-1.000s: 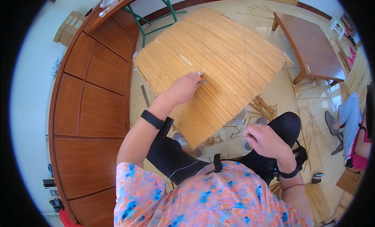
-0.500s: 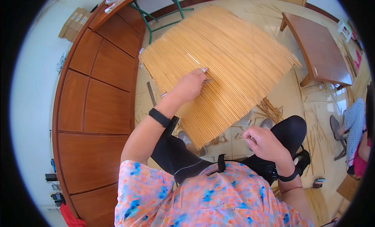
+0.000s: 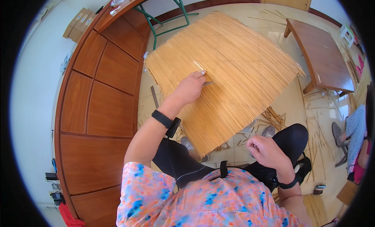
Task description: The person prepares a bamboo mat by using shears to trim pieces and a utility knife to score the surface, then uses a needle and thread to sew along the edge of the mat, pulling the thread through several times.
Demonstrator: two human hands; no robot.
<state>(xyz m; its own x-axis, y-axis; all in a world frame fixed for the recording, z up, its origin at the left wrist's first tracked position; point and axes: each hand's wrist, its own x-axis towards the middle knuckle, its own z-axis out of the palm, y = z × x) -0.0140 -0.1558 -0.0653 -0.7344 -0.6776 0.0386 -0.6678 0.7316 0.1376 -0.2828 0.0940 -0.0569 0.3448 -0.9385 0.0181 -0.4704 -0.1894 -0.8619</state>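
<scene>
A large mat of thin, tan, straw-like sticks lies in front of me, its nearest corner between my feet. My left hand rests on the left-middle of the mat, fingers closed around a slim metal tool whose pointed end sticks out to the right. The palm hides the rest of the tool, so its kind is unclear. Just beyond my fingertips a pale strip shows among the sticks. Over my right thigh, off the mat, my right hand is closed with curled fingers; anything inside is hidden.
A wooden cabinet stands along the left, with a green metal stand behind the mat. To the right is a low brown table. Stick offcuts litter the tiled floor. Another person's checked trouser leg shows at far right.
The whole view has shifted slightly, with the scene sitting a little lower and to the right. My left hand stays at nearly the same spot on the mat; my right hand remains closed.
</scene>
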